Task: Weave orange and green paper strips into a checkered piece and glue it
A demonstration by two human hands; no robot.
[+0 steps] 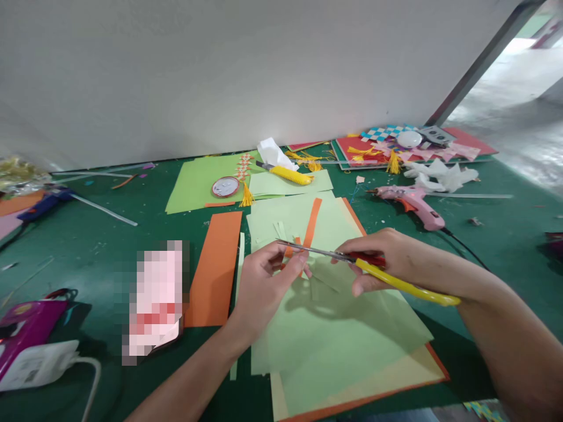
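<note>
My left hand is closed, pinching a small piece of interlaced orange and pale green paper strips. In my right hand are scissors with yellow and red handles. Their blades point left and lie across the paper piece at my left fingertips; whether they touch it, I cannot tell. A loose orange strip and a few thin green strips lie just beyond, on the stacked pale green sheets. My left fingers partly hide the woven piece.
Left of the sheets lie an orange card and a blurred-out phone-like object. A yellow utility knife and a round lid-like disc lie behind. A pink glue gun rests at right; a white plug sits front left.
</note>
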